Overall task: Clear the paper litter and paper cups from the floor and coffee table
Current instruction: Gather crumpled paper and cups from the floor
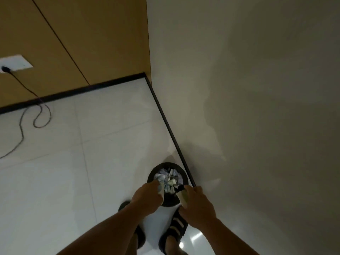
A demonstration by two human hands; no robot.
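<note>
Head view: left hand [147, 198] and right hand [198, 206] each grip a paper cup [182, 198] over the bin [166, 164].

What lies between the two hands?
In the head view, the black bin, holding crumpled paper, lies between the left hand and right hand; each grips a paper cup.
</note>
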